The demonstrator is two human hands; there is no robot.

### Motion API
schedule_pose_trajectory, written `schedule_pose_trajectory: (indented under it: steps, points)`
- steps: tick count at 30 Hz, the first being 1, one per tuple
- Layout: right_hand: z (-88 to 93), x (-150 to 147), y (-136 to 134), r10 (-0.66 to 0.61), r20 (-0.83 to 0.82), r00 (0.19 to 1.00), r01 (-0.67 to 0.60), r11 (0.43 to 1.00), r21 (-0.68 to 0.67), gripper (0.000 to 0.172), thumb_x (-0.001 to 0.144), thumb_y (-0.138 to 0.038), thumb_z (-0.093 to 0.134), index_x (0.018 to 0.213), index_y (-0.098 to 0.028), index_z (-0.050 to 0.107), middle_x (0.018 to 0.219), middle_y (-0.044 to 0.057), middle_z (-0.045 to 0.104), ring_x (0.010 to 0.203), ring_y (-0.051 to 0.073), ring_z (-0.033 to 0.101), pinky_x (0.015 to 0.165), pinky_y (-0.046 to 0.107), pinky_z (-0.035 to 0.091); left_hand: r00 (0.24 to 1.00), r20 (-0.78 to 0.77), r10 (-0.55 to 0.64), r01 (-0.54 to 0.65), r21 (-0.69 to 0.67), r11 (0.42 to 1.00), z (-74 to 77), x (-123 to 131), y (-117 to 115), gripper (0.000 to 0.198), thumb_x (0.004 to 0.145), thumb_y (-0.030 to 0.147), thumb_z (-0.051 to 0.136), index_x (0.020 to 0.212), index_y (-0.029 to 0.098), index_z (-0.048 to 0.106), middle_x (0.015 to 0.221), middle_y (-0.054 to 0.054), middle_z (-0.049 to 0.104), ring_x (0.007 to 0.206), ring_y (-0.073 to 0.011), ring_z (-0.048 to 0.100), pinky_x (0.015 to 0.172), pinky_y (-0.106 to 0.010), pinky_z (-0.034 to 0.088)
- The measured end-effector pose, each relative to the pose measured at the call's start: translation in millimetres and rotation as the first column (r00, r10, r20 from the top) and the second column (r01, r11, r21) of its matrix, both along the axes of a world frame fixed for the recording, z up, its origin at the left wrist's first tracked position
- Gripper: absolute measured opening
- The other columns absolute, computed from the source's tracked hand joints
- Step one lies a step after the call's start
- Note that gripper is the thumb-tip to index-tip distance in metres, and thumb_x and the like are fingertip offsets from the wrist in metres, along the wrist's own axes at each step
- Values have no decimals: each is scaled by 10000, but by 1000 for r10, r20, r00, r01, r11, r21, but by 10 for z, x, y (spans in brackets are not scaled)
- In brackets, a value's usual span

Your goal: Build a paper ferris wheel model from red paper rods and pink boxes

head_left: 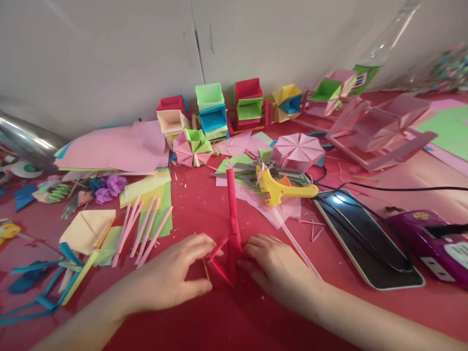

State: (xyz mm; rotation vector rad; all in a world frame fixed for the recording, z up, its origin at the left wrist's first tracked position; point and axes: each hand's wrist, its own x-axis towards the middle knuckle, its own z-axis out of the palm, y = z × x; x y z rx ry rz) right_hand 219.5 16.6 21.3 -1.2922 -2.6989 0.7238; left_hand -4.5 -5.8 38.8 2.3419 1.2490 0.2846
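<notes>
A red folded paper piece (231, 229) with a long strip pointing away from me lies on the red tabletop (204, 195). My left hand (175, 275) pinches its lower left flap with thumb and fingertips. On the right side, my right hand (272, 265) presses its fingertips onto the base of the same piece.
Several pink paper sticks (142, 231) lie left of my hands. Yellow-handled scissors (281, 189) and a long pink stick (292, 239) lie beyond my right hand. A black phone (365, 239) with a cable and a purple device (427, 241) sit right. Coloured origami boxes (219, 109) line the back wall.
</notes>
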Motion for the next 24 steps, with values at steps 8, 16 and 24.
schedule_pose_trajectory:
  steps: [8,16,24]
  points:
    - [-10,66,1,31,-83,996,-36,998,-60,152,748,-119,577,861,-187,651,851,46,638,802,182,593,717,287,444,990,143,13,-16,20,1000,-293,255,-21,127,763,282,650,881,245,626,954,-31,619,930,-206,562,844,-373,470]
    - [19,-53,24,-122,-107,987,106,985,-139,77,757,-191,619,777,-234,680,759,-9,679,685,148,609,619,242,433,848,318,425,-510,268,817,-254,30,232,295,733,170,595,972,205,426,924,-51,532,793,-185,553,686,-350,492]
    - [-42,-250,57,-242,-329,913,74,890,-450,114,758,-192,572,808,-206,674,741,-25,676,664,124,592,613,214,433,878,400,262,-182,-228,957,-209,220,-44,388,783,75,460,1139,229,469,1003,-41,564,785,-128,576,691,-241,505]
